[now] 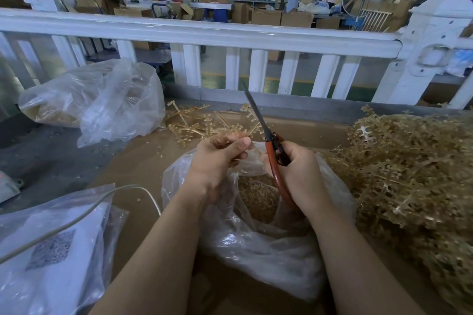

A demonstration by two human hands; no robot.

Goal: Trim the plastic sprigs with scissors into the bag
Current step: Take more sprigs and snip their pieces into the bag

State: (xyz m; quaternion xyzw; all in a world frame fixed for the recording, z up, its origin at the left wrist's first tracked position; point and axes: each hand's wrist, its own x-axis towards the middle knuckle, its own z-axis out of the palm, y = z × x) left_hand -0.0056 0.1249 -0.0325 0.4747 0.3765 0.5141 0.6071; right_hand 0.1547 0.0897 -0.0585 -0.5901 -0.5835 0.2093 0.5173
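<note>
I take the open clear bag (258, 233) in the middle of the brown cardboard worktop (138, 169) as my landmark. Its mouth gapes upward, and inside I see a bed of small tan trimmed bits (258, 197).

Just above the bag's mouth, my left hand (220, 158) is closed in a pinch, thumb against fingers, on a plastic sprig (202, 128). The sprig is pale translucent gold, a thin branching stem studded with tiny bead-like buds; it fans away from the fingers toward the far side of the bag and lies partly on the cardboard there.

Over the bag's right rim, my right hand (297, 174) is wrapped tight around the red-orange handles of the scissors (266, 133). The dark blades read as one narrow line, so I take them as together; they point up and away from the bag toward the white fence rail (204, 33) beyond it. The blades stand just right of the sprig; I cannot tell whether they touch it.

Right of the bag sits a large tangled heap of untrimmed sprigs (409, 169), the same straw-gold colour, touching the bag's side. To the far left of the bag lies a second crumpled clear bag (102, 102) with tan material in it. Near left of the bag, a flat clear packet with a printed white sheet (51, 245) lies under a pale cable (84, 215).
</note>
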